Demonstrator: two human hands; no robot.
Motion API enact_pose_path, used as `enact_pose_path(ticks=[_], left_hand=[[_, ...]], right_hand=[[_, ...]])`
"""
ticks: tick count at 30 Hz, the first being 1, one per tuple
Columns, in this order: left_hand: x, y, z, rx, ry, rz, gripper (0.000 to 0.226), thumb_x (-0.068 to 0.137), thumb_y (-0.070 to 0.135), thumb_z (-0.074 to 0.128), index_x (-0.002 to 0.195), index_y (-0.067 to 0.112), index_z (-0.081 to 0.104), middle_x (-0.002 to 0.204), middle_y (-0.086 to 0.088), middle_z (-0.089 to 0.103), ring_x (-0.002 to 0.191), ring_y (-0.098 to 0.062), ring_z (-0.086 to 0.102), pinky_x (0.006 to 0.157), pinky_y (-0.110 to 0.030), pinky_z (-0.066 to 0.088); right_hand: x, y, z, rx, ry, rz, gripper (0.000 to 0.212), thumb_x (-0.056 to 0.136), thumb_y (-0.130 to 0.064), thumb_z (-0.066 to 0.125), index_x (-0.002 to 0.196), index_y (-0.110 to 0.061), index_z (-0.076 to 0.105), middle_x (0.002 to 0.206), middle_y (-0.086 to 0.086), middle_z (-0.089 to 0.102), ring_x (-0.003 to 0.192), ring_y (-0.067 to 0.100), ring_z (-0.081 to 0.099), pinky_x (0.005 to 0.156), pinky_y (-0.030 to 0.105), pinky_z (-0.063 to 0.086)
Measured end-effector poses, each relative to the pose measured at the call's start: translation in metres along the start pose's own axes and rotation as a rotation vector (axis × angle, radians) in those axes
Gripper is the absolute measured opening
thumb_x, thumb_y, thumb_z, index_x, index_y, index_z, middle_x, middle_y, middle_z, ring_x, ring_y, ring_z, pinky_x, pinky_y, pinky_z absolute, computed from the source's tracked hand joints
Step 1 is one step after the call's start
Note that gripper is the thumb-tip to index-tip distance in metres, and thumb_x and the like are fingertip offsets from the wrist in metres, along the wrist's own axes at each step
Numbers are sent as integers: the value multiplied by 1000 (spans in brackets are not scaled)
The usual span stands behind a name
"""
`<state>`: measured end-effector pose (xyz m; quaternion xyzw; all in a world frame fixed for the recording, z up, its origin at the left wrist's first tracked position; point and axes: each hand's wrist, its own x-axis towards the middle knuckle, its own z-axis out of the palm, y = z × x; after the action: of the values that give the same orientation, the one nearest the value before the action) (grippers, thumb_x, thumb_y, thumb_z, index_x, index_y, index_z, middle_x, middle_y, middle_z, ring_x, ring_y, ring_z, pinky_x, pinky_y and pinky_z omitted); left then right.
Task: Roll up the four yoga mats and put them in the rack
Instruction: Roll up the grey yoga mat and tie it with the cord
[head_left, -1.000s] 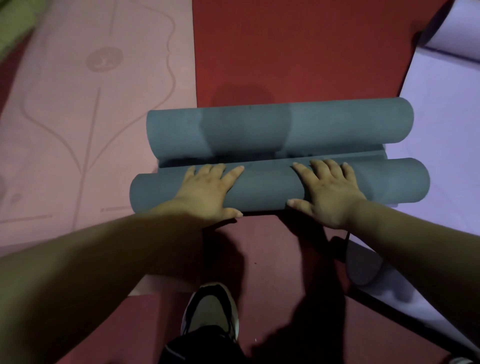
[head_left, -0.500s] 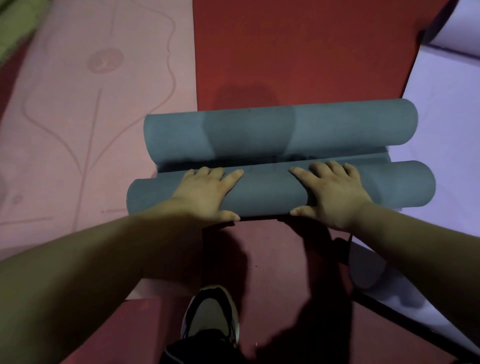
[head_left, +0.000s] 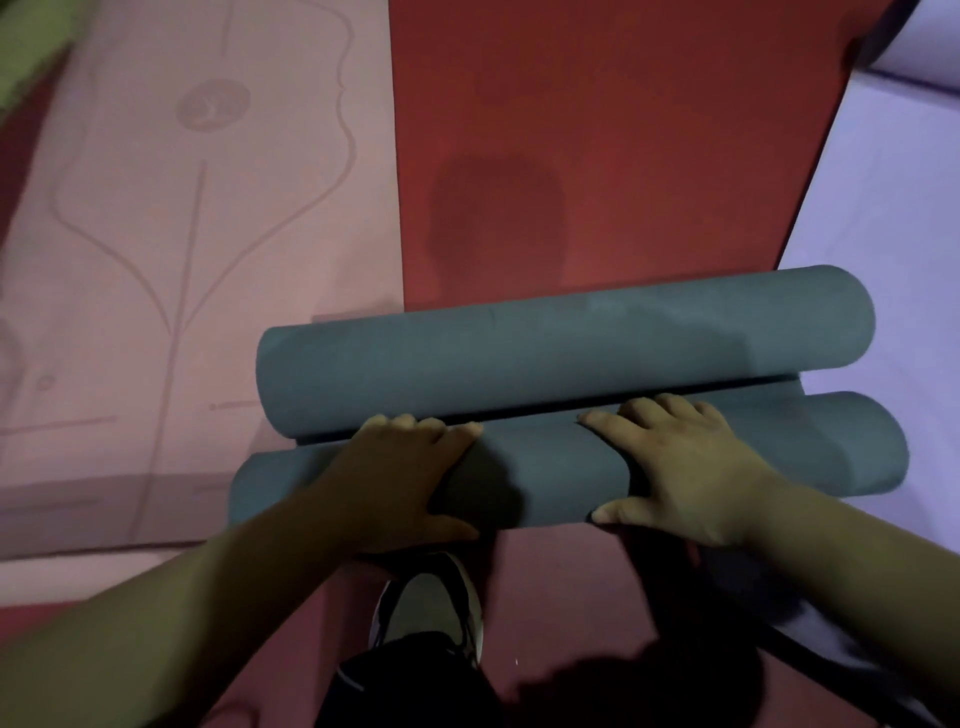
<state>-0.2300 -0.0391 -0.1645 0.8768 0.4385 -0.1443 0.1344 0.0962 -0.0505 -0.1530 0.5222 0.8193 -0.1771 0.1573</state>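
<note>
A blue-grey yoga mat lies on the red floor, rolled into two parallel tubes. The far roll (head_left: 545, 353) and the near roll (head_left: 545, 483) sit side by side, almost touching, with a thin dark gap between them. My left hand (head_left: 405, 467) presses flat on the near roll left of its middle, fingertips reaching the gap. My right hand (head_left: 680, 467) presses on it right of the middle, thumb on the roll's near side. Neither hand grips anything.
A pink mat (head_left: 182, 260) with a line pattern lies flat at the left, under the rolls' left ends. A lilac mat (head_left: 883, 208) lies flat at the right. A green mat's corner (head_left: 31, 41) shows top left. Red floor (head_left: 597, 130) stretches ahead. My shoe (head_left: 426, 608) stands below the near roll.
The near roll has moved forward under both hands and the strip between the two rolls has narrowed to a thin gap. Both rolls now sit lower in the view.
</note>
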Motion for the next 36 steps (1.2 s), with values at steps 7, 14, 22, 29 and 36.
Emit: enact_pose_path(ticks=[7, 14, 22, 29, 36], left_hand=[[-2, 0, 6, -25, 71, -22, 109, 67, 95, 40, 155, 31, 29, 133, -2, 53, 114, -26, 55, 95, -46, 40], [-4, 8, 9, 26, 218, -37, 102, 69, 91, 44, 153, 34, 32, 139, -15, 54, 120, -34, 56, 97, -52, 43], [5, 2, 7, -10, 163, -99, 103, 63, 98, 39, 152, 46, 29, 166, -18, 17, 149, -39, 23, 119, -66, 11], [11, -3, 3, 1, 169, -112, 105, 60, 98, 40, 150, 44, 36, 168, -19, 10, 154, -40, 10, 118, -69, 10], [9, 7, 10, 53, 242, -145, 107, 60, 94, 43, 151, 38, 38, 165, -22, 19, 150, -39, 26, 116, -71, 16]], right_hand=[[4, -9, -1, 57, 65, 68, 108, 64, -101, 30, 154, -40, 21, 147, -4, 41, 138, 22, 37, 111, 48, 31], [15, -3, -8, 81, 32, 72, 108, 62, -102, 25, 154, -45, 19, 151, -5, 36, 141, 20, 31, 115, 48, 28], [8, -13, -5, 55, 55, 144, 107, 65, -99, 25, 155, -44, 12, 164, 7, 23, 151, 31, 18, 121, 58, 12], [11, -18, -3, -2, 61, 152, 106, 64, -101, 22, 154, -46, 16, 163, 9, 25, 148, 32, 25, 118, 59, 16], [26, -9, -15, 42, 4, 139, 110, 60, -102, 20, 155, -49, 9, 168, 4, 10, 153, 30, 9, 121, 55, 14]])
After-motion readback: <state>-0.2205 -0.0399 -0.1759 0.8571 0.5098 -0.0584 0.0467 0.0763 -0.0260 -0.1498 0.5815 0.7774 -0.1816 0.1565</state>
